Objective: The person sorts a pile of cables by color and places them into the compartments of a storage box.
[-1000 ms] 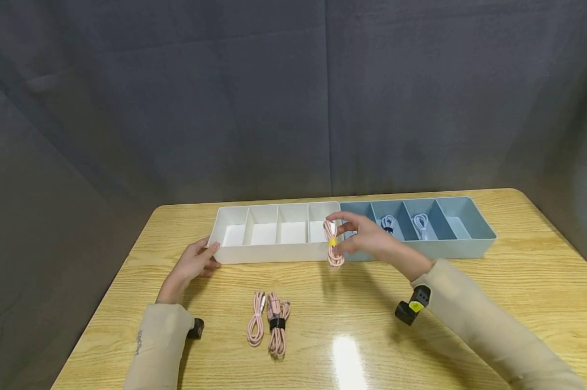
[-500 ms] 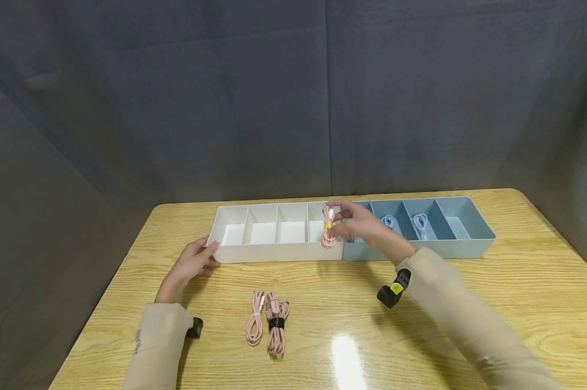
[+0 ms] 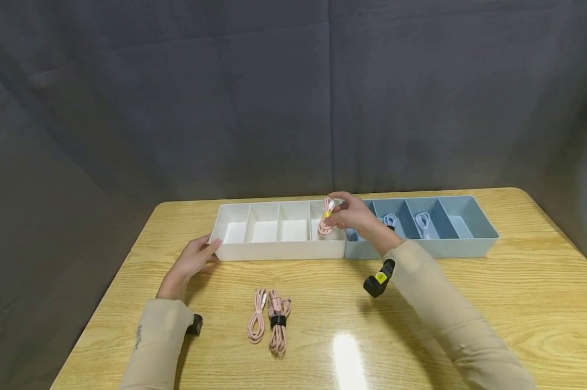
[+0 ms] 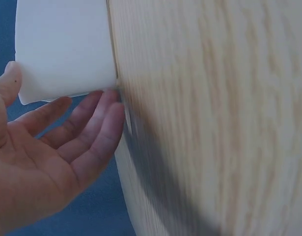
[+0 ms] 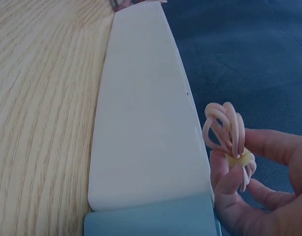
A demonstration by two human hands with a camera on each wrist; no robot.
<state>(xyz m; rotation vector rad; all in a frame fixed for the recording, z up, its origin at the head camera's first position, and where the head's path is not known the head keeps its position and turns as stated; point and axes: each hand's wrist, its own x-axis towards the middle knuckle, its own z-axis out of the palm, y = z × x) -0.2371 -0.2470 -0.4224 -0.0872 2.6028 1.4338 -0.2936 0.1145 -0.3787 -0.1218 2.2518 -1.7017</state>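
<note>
The right hand (image 3: 356,215) pinches a yellow-banded pink cable (image 3: 325,227) above the rightmost compartment (image 3: 315,223) of the white divided tray (image 3: 279,251), whose left end the left hand (image 3: 194,259) touches with loosely extended fingers.

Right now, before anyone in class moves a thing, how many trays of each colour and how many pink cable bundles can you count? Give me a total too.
Pink cable bundles: 3 (the yellow-banded bundle, the pale-tied bundle, the black-strapped bundle)
White tray: 1
Blue tray: 1
Total: 5
</note>
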